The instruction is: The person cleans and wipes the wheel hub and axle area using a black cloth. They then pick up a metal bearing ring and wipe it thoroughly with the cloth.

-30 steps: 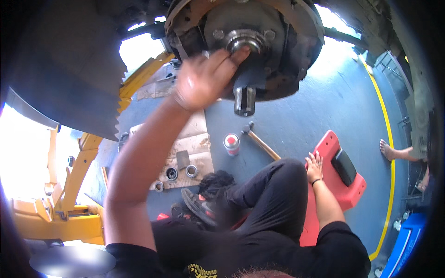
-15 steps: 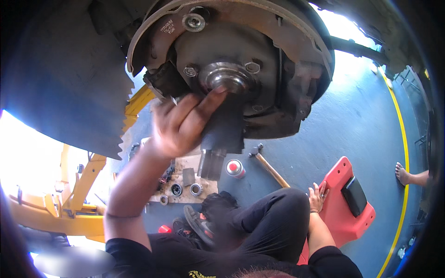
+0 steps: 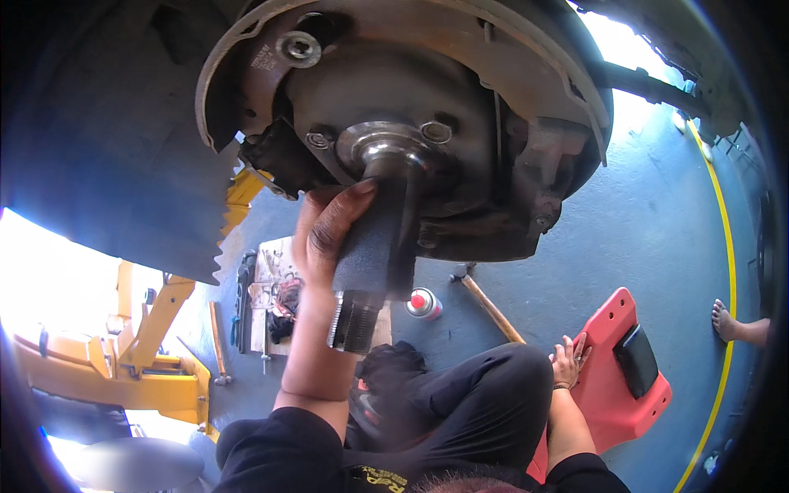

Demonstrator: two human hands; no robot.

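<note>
A metal spindle sticks down toward me from the hub assembly, with a shiny ring (image 3: 386, 141) at its base and a threaded tip (image 3: 355, 322). Around its middle lies a dark grey gritty sheet, apparently sandpaper (image 3: 370, 246). My left hand (image 3: 322, 234) closes on the sheet from the left, two fingers showing near its upper edge; the other fingers are hidden. To the right, my right hand (image 3: 565, 361) rests open, fingers apart, on a red moulded creeper (image 3: 608, 329) with a black pad (image 3: 637, 361). Curved brake shoes (image 3: 567, 164) surround the spindle.
A red-capped spray can (image 3: 422, 304) stands on the blue floor by a wooden-handled hammer (image 3: 493, 311). Tools and cardboard (image 3: 275, 255) lie left of it, another hammer (image 3: 217, 341) beyond. Yellow equipment (image 3: 156, 345) stands at left. Another person's bare foot (image 3: 725, 320) is at far right.
My left hand has shifted from a fingertip on the shiny ring to a hold lower on the sheet. My left forearm now covers the ring-shaped parts on the cardboard. My right hand stays put.
</note>
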